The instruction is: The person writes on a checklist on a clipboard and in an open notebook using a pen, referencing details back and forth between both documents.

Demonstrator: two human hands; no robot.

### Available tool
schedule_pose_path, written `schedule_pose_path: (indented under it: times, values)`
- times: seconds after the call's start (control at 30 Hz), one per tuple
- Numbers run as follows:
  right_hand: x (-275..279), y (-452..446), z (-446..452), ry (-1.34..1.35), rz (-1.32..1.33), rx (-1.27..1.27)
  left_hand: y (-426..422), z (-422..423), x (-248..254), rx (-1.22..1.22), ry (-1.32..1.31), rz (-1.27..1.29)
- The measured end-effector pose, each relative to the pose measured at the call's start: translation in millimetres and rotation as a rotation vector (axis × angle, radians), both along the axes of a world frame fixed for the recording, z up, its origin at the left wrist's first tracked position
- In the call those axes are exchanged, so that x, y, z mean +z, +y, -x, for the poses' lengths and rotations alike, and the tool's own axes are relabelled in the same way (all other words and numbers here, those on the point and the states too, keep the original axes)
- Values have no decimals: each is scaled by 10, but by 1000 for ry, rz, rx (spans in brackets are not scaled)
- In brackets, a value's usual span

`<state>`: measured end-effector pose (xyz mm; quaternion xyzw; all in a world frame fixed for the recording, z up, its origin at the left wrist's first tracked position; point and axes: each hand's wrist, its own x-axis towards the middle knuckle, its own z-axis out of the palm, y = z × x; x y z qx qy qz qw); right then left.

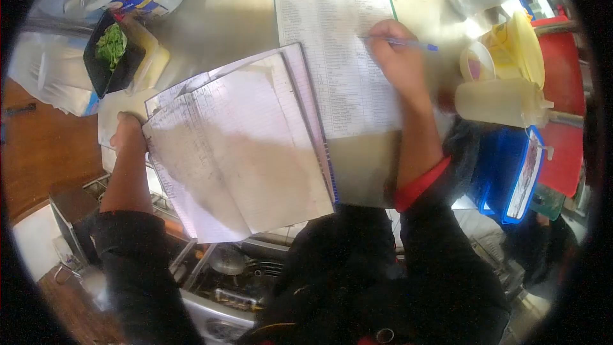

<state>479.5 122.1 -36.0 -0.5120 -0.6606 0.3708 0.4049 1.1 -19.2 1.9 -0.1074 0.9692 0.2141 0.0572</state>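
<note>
You face a pale, shiny table (pixel 236 32), with bright glare toward its far right. On your left lies a brown, wood-toned surface (pixel 48 153), floor or panel unclear; near you, below table height, shows a metal rim (pixel 203 312).

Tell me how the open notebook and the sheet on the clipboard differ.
The notebook shows handwriting on ruled pages; the sheet carries rows of small print. The left hand grips the notebook by its edge, while the right hand holds a pen over the sheet. The notebook sits askew, overlapping the sheet's lower left; the sheet lies nearly straight. Both are pale paper with text too small to read.
</note>
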Motion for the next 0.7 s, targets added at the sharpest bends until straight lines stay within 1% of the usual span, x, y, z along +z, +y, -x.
schedule_pose_path:
  times: [0.03,0.17,0.33,0.37,0.43,0.47,0.53,0.7]
  values:
    - [23,-7,13,6,36,-17,-5,5,-3,1,-2,0]
    - [154,-62,36,-67,32,-55,-2,8,-56,-7,-19,-12]
    - [40,-44,74,53,-9,-32,-19,29,-38,-10,-20,-9]
    - [52,-44,68,50,-11,-31,-17,28,-37,-10,-20,-12]
    - [98,-55,58,34,70,-57,-12,24,-49,-8,-31,-9]
    - [87,-43,58,35,70,-52,-17,34,-48,-6,-30,-7]
    - [48,-34,55,56,-14,-37,-20,42,-33,-1,-23,-6]
    - [50,-40,38,-6,13,-32,2,30,-37,1,-26,-1]
